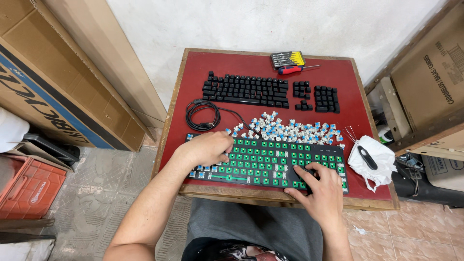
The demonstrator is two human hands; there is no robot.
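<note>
Beyond my fingers, at the far edge of the red tabletop (338, 72), I saw a yellow-and-black case of screwdriver bits (287, 59) with a red-handled screwdriver (296, 69) lying just beside it. Nearer, rows of black keycaps (246, 90) were laid out in keyboard order, with two smaller keycap groups (316, 98) to their right. A coiled black cable (203, 115) lay ahead of my left fingers. To the right of my right fingers sat a white cloth (374, 159) bearing a small black tool (367, 157). Cardboard boxes (53, 82) leaned on the left, and an orange crate (29, 186) stood on the floor.
</note>
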